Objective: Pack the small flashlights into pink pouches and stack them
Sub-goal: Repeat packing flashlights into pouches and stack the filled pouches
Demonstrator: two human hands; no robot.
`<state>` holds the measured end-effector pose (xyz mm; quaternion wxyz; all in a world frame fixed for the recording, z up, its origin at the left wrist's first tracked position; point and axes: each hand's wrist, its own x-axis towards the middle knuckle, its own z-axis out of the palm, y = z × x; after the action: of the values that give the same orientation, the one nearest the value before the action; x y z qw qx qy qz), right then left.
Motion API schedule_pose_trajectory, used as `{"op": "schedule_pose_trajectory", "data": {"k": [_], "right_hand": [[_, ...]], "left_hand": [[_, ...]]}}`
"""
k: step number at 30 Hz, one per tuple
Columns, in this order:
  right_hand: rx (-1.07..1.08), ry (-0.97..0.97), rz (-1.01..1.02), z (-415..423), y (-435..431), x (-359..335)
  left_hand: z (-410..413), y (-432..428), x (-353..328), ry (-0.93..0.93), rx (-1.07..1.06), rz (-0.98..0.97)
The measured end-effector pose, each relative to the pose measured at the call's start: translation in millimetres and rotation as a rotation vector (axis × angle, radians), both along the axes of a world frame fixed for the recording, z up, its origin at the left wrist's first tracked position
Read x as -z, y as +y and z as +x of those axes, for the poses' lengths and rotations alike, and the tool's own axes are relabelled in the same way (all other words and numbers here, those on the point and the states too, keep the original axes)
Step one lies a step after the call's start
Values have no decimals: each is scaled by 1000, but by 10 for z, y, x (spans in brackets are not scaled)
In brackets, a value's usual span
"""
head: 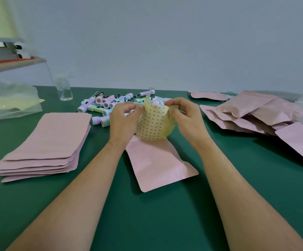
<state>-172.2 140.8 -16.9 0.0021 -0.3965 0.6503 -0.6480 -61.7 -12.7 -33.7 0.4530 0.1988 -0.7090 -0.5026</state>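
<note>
Head view, A: both hands are working a yellow sticker sheet (154, 124) at centre frame. The left hand (124, 116) is pinching its left edge and the right hand (185, 115) its top right corner. All fingers are curled in, and the sheet is bowing between them.

B: Which step is that? Packing or stacking?

A: Looks like labelling or sealing, I'd say. One pink pouch (158, 163) is lying flat on the green table (165, 214) just below the sheet, with its top end tucked under it. I can't tell whether it's loaded.

B: Where are the flashlights?

A: The loose flashlights (101, 104) are sitting in a heap behind the hands, upper centre. A neat stack of flat pouches (47, 142) is sitting at left. A looser pile of puffier pouches (252, 113), likely filled, is building up at right.

B: Next move?

A: Probably peeling one small sticker. That's needing a fingertip under its edge while the other hand is holding the sheet taut. Then it's going down on the pouch, and the pouch onto the right pile.
</note>
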Motion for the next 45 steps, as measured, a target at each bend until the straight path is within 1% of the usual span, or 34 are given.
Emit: {"op": "schedule_pose_trajectory", "data": {"k": [4, 7, 10, 13, 15, 17, 19, 21, 22, 24, 25, 26, 27, 28, 29, 31, 32, 35, 37, 40, 45], "right_hand": [[47, -4, -16, -25, 17, -6], [122, -15, -54, -57, 28, -9], [265, -66, -151, -121, 31, 1], [481, -143, -233, -249, 94, 41], [622, -189, -190, -358, 168, 96], [724, -205, -107, -447, 255, 166], [790, -182, -42, -524, 342, 224], [813, -149, 37, -559, 410, 254], [811, -122, 109, -558, 418, 264], [812, -19, 359, -515, 362, 271], [821, 72, 496, -467, 317, 261], [825, 177, 581, -409, 266, 239], [810, 272, 592, -341, 210, 204], [757, 343, 561, -267, 152, 156], [655, 384, 498, -192, 99, 108], [371, 353, 344, -19, -7, 56], [262, 328, 312, 63, -56, 51], [93, 297, 317, 190, -163, 86], [55, 253, 298, 195, -194, 132], [132, 217, 253, 155, -204, 182], [149, 212, 306, 85, -187, 173]], "left_hand": [[-13, -1, 4, -51, -1, -30], [-36, -32, 19, -75, 7, -40], [-49, -72, 50, -69, 2, -45], [-30, -70, 68, -64, -8, -23], [-26, -73, 79, -87, -36, -51], [-42, -109, 104, -155, -106, -113], [-53, -144, 119, -219, -144, -154], [-46, -148, 123, -249, -114, -155], [-42, -143, 126, -260, -98, -154], [-44, -140, 138, -270, -91, -150], [-45, -140, 140, -280, -97, -144], [-42, -138, 141, -293, -102, -138], [-36, -131, 137, -305, -101, -143], [-29, -123, 133, -314, -91, -156], [-20, -108, 129, -320, -71, -169], [-1, -63, 120, -325, -13, -189], [8, -38, 119, -328, 20, -197], [18, 20, 125, -352, 81, -248], [13, 32, 136, -365, 102, -299], [10, 46, 143, -355, 122, -356], [-1, 53, 125, -354, 145, -350]]}}
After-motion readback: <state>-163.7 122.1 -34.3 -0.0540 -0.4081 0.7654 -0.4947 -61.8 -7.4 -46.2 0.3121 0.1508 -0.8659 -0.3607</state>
